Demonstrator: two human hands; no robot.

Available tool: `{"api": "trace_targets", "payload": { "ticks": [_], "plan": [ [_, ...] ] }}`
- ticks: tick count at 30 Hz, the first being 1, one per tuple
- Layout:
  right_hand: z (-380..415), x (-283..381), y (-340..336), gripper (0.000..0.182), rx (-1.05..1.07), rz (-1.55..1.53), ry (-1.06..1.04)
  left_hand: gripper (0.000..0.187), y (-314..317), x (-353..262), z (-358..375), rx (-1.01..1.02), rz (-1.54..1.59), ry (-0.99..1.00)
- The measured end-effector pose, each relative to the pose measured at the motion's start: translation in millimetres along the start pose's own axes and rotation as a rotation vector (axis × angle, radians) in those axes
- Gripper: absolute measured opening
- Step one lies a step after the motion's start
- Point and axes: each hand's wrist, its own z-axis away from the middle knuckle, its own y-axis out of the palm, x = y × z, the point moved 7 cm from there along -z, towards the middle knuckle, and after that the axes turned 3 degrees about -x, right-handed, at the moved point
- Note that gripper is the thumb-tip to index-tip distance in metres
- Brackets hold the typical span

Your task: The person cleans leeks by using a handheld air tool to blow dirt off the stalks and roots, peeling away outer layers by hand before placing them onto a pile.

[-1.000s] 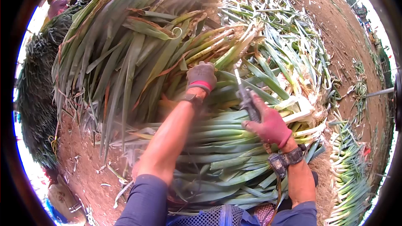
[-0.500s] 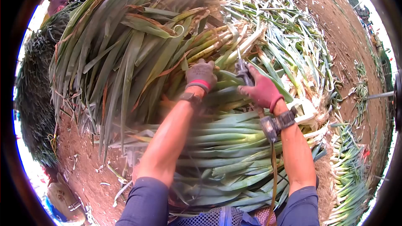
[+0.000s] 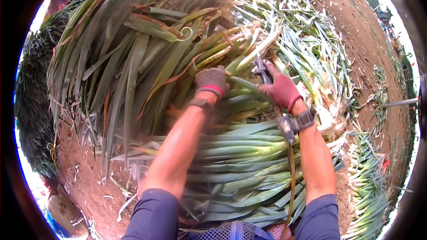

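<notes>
My left hand (image 3: pixel 212 81), in a grey and red glove, is closed around a leek (image 3: pixel 244 84) whose green part shows at its right. My right hand (image 3: pixel 282 90), gloved in dark red, grips an air gun (image 3: pixel 262 72) with a thin metal nozzle pointing up and away. A hose (image 3: pixel 290 186) runs from the tool's fitting at my right wrist down toward my body. White leek stems (image 3: pixel 262 46) lie just beyond the nozzle. Below my hands a layer of leeks (image 3: pixel 240 151) lies side by side, their leaves to the left.
A tall heap of untrimmed leeks (image 3: pixel 102 53) with drooping, partly dry leaves fills the upper left. Stripped leaves (image 3: pixel 307 40) litter the soil at the upper right. More leeks (image 3: pixel 367 186) lie in a row at the lower right. A person (image 3: pixel 58 2) is far off at the upper left.
My right hand and the air gun have shifted slightly, with the nozzle a little further right. My left hand keeps its grip and has barely moved.
</notes>
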Motion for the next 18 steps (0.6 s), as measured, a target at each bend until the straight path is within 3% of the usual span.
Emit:
{"api": "trace_targets", "payload": {
  "ticks": [1,6,7,10,11,18],
  "plan": [
    [16,-1,1,0.101,0.080,-0.009,0.057,0.044,3,0,0,0.062,0.027,-0.029],
    [109,19,-2,0.102,0.103,-0.103,-0.149,0.041,3,-10,12,0.098,0.027,0.022],
    [127,25,-5,0.102,0.240,-0.119,-0.019,0.038,1,-12,20,0.088,0.033,0.037],
    [168,30,-18,0.103,0.160,-0.150,-0.146,0.041,1,-19,43,0.120,-0.009,0.072],
    [178,26,-23,0.104,0.225,-0.169,-0.014,0.039,7,-19,49,0.144,0.021,0.114],
    [227,18,-44,0.105,0.217,-0.184,-0.072,0.042,30,-52,104,0.222,0.027,0.253]
  ]
}}
